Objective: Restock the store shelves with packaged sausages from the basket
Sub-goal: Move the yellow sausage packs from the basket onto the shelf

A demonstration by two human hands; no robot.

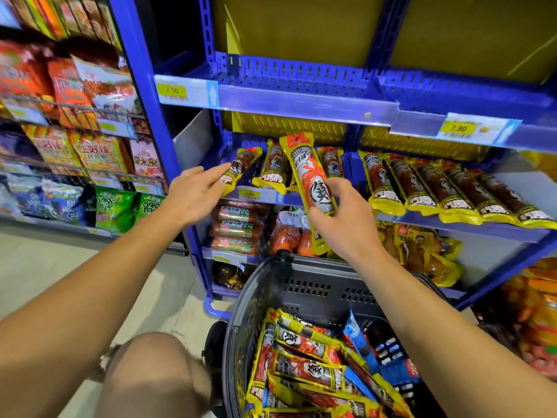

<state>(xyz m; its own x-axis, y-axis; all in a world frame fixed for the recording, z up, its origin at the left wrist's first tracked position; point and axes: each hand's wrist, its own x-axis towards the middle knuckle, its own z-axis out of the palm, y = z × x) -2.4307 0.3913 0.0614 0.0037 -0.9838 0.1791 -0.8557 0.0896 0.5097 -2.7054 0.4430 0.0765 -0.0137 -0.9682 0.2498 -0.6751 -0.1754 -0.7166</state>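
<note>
shelf (452, 224) just beyond the grip, row gapped at its left | basket (301, 285) below it, many packs left | right hand (346, 224) clamps sausage (313, 182) low, top aimed at that gap | left hand (196, 191), fingers straight, nudges end pack (238, 170) aside

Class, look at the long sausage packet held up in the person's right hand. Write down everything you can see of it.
The long yellow-edged plastic sausage packet has a red-orange middle with white and black printing and a large black character in a circle. It looks glossy and sealed, with a flat orange top end. It stands nearly upright, tilted slightly left, in front of the blue metal shelf of similar packets. The right hand grips its lower half, fingers curled round it; its bottom end pokes out below the hand, above the grey plastic basket.
</note>
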